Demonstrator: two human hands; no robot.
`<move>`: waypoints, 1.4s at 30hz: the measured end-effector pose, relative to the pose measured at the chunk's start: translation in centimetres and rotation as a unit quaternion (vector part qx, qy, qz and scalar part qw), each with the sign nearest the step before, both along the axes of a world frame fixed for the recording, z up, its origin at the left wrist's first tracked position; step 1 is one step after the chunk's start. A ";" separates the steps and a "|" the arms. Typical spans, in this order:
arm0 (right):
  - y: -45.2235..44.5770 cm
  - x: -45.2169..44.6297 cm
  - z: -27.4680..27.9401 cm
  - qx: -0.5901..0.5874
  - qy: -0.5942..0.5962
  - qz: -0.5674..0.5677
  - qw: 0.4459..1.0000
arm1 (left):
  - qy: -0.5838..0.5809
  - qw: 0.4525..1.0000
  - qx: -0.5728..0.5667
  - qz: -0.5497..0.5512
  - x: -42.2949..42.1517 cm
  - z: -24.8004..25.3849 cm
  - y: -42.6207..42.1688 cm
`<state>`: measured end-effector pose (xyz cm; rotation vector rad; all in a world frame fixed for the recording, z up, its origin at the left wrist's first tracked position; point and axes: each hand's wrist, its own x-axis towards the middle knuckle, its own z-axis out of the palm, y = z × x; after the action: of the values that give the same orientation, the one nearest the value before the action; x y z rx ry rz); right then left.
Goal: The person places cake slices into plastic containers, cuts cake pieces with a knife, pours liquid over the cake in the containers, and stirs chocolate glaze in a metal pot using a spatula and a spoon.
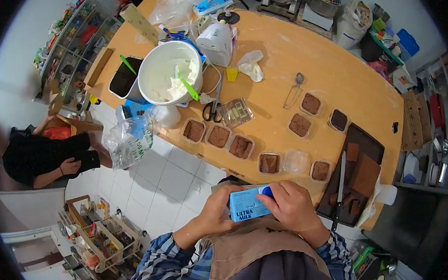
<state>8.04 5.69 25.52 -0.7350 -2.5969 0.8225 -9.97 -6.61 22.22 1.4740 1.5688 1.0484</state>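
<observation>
1. The table [268, 101] is used as the shared surface, with its middle lightly marked by pale smears.
2. The tray [361, 135] is set by the near right corner, where crumbs and cut pieces are likely meant to be caught beneath the cake block [365, 175].
3. The bowl [153, 67] is placed by the near edge, towards the left end; its white cream is thus probably kept within reach. A green spatula [188, 87] is left standing in it, its handle leaned on the rim.
4. The carton [248, 209] is held off the table, just before the near edge. Its left end is gripped by the left hand [218, 209] and its right end by the right hand [296, 207], so that it seems steadied from both sides.
5. The knife [341, 179] is laid lengthwise on the tray, its handle pointed towards the near edge, presumably for easy grasping.
6. Cake-filled tubs [260, 163] are spread mostly along the near edge, uncovered, so their tops are left accessible.
7. The blue cap [266, 191] is kept at the carton's upper right, just beside the right thumb.
</observation>
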 end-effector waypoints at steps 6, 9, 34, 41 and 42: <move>0.5 1.8 1.1 -0.053 -0.014 0.086 0.995 | -0.002 0.999 -0.002 -0.040 0.6 -0.4 -0.4; 0.4 2.3 1.2 0.028 0.033 0.116 0.992 | 0.011 0.999 -0.015 -0.037 1.3 -0.3 -0.7; -1.2 4.5 1.4 -0.060 -0.038 0.054 0.996 | 0.021 0.997 -0.030 -0.066 3.8 -0.4 -0.6; -0.6 5.7 0.2 -0.142 0.124 -0.010 0.982 | 0.003 0.998 -0.036 -0.060 3.9 -0.6 -0.4; -0.5 6.3 -0.3 -0.184 0.152 -0.040 0.970 | 0.008 0.998 -0.036 -0.053 3.9 -0.8 -0.4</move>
<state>14.31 5.17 25.20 -0.7360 -2.1540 1.2998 -6.07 -7.05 21.42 1.5032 1.5075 0.9124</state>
